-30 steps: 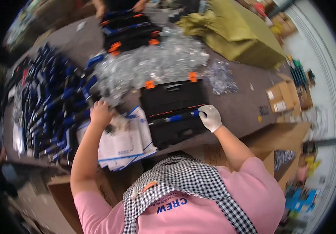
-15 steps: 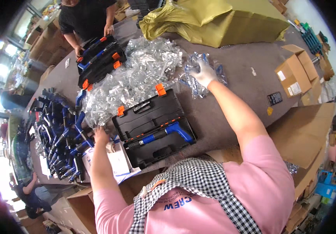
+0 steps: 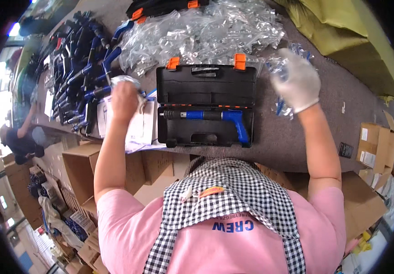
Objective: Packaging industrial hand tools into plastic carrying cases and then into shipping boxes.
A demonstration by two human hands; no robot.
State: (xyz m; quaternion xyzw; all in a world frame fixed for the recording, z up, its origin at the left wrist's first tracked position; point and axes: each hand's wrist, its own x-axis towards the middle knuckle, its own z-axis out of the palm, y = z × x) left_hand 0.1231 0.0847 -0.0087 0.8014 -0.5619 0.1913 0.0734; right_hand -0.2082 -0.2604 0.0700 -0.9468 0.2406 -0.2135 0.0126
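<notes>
My left hand [image 3: 125,99] is raised left of the tool case, its fingers closed around a shiny clear plastic packet [image 3: 126,80]. Something pale, perhaps cloth, shows beside that palm. White-gloved, my right hand [image 3: 296,84] is over clear bags with blue contents [image 3: 280,108], its fingers apart; fingertip contact is partly hidden. Between my hands lies an open black plastic case [image 3: 206,86] with orange latches. In its lower half rests a blue-and-black pistol-grip tool [image 3: 210,115]. Behind it is a heap of clear packets with small silvery contents [image 3: 201,34].
Several similar blue-and-black tools [image 3: 76,73] are piled at the left. White papers [image 3: 142,123] lie beside the case. A yellow-green wrapped bulk [image 3: 352,32] stands at the far right. Cardboard boxes [image 3: 377,148] are at the right, another box [image 3: 85,169] below the table.
My view has turned, bringing the case upright and centred. My left hand has come up from beside the papers with a shiny packet. My right hand remains over the blue-content bags.
</notes>
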